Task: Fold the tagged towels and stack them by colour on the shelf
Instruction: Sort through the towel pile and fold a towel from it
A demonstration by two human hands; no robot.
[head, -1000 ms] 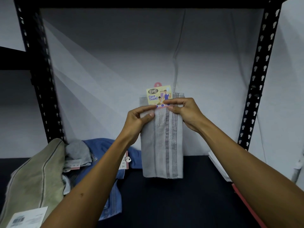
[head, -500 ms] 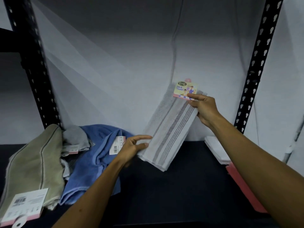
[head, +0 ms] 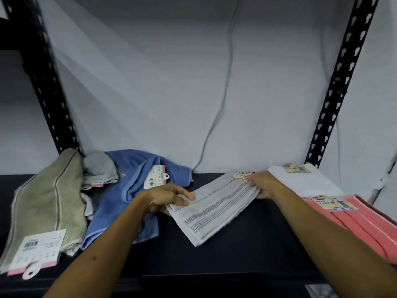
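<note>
You had the grey towel [head: 217,206] folded into a long strip and lying at a slant on the dark shelf [head: 247,244], mid-way between the loose pile on the left and the folded ones on the right. Your left hand [head: 167,196] gripped its near-left end, thumb underneath and fingers laid over the top. Your right hand [head: 263,183] pinched the far end just below the tag [head: 241,175]. Both grips were clamped on the cloth; neither was free.

Done, as far as could be seen:
- white towel [head: 305,179] folded, tag up, at the back right by the upright
- pink towel [head: 369,222] folded, tag up, in front of the white one, running off the right edge
- grey towel folded lengthwise but not yet placed in a stack

Left to do, by my reckoning:
- blue towel [head: 133,190] lay crumpled, tag showing
- olive towel [head: 47,201] lay loosely draped at far left, big tag at its near end
- a small grey cloth [head: 98,166] sat bunched behind those two

Roughly half the work looked finished. The grey strip probably wanted one more fold across before it matched the white and pink, then a spot of its own, since no other folded grey was in sight
</note>
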